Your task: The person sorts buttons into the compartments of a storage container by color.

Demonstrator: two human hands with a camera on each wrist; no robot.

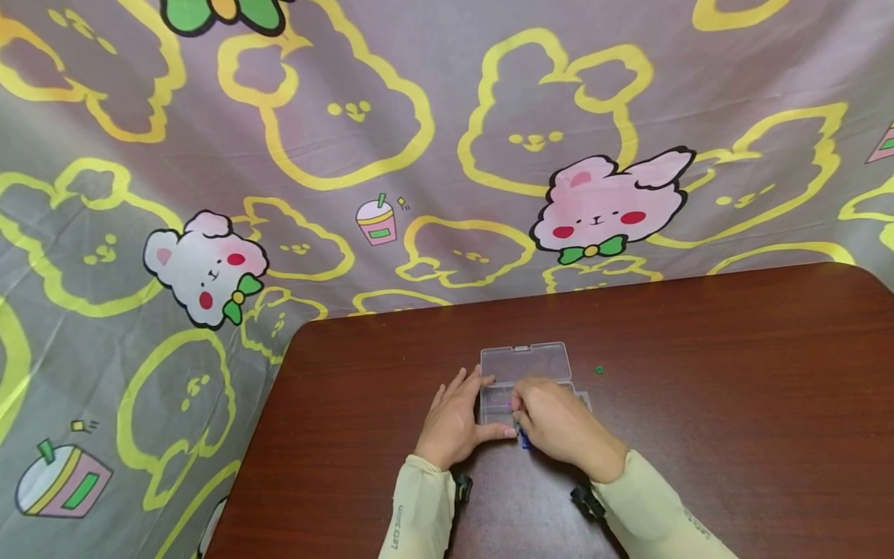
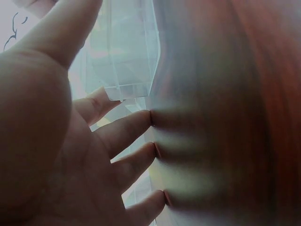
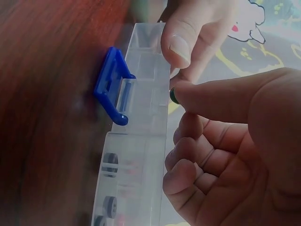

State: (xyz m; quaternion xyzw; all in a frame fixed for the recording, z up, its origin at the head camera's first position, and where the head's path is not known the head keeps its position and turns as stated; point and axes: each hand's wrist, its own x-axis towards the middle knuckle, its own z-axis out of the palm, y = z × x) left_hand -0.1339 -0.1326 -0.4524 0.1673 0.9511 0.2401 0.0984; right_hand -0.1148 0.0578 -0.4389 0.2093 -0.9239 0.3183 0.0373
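A clear plastic compartment box (image 1: 497, 396) lies on the table with its lid (image 1: 525, 363) raised toward the back. My left hand (image 1: 454, 419) rests against the box's left side, fingers spread and mostly straight, thumb along the front edge. Over the compartments, my right hand (image 1: 562, 419) pinches a small dark green round piece (image 3: 174, 96) between thumb and index finger; its exact kind cannot be told. A blue handle (image 3: 109, 82) sits on the box's front. Through the wall, black buttons (image 3: 111, 205) show in the right part. My right hand hides part of the compartments.
A small green piece (image 1: 599, 370) lies on the brown table (image 1: 733, 388), right of the lid. Behind the table hangs a patterned cloth (image 1: 447, 155). Pale sleeves and dark wrist mounts cover both forearms.
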